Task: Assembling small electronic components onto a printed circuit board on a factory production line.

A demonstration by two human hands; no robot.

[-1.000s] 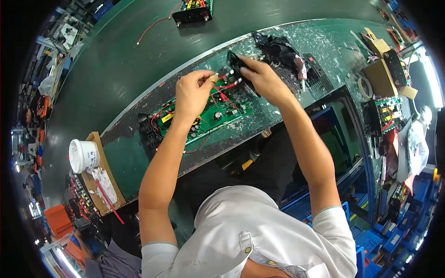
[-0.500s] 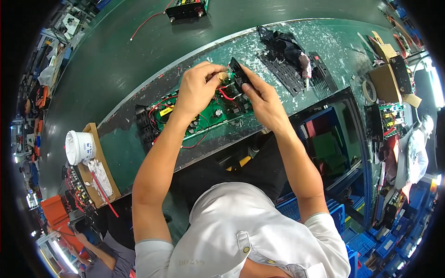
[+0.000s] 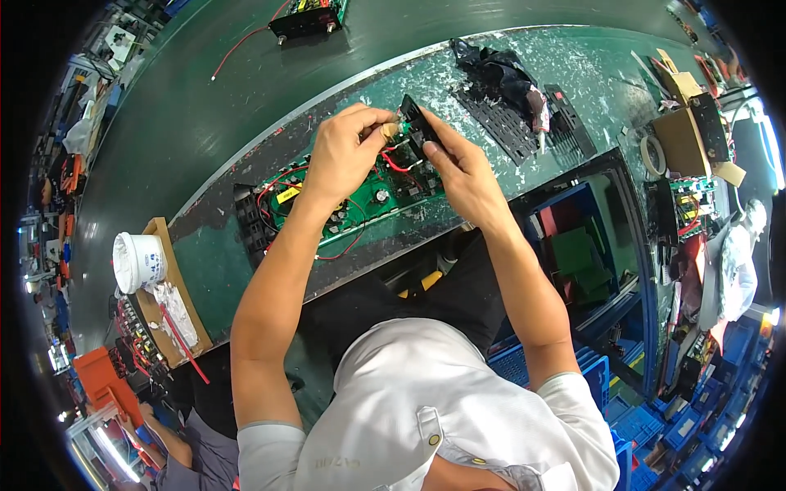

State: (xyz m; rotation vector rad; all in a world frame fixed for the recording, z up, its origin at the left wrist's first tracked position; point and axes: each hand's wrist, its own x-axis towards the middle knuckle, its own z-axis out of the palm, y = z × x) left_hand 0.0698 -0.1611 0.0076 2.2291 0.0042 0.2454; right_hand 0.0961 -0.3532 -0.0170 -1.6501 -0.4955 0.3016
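A black end panel [image 3: 416, 123] is tilted up at the right end of a long green circuit board [image 3: 381, 204] on the bench. My right hand [image 3: 465, 172] grips this panel from its right side, thumb on its lower edge. Fingertips of my left hand [image 3: 340, 155] are pinched against the panel's inner face, beside a small green part [image 3: 404, 128]. What they hold is hidden; something yellowish covers a fingertip. Red wires [image 3: 399, 166] run from the panel to the board. Another black end piece [image 3: 248, 214] sits at the board's left end.
Black plastic [image 3: 495, 74] lies on slotted black plates [image 3: 497, 127] behind my right hand. A white tub [image 3: 139, 262] stands in a cardboard tray [image 3: 182, 286] at left. Another black unit [image 3: 308, 22] is on the green belt. A tape roll [image 3: 652, 155] stands right. A co-worker's arm [image 3: 168, 438] shows lower left.
The unit on the belt has moved left. Both hands keep their hold at the black panel, with only a slight shift of the fingers.
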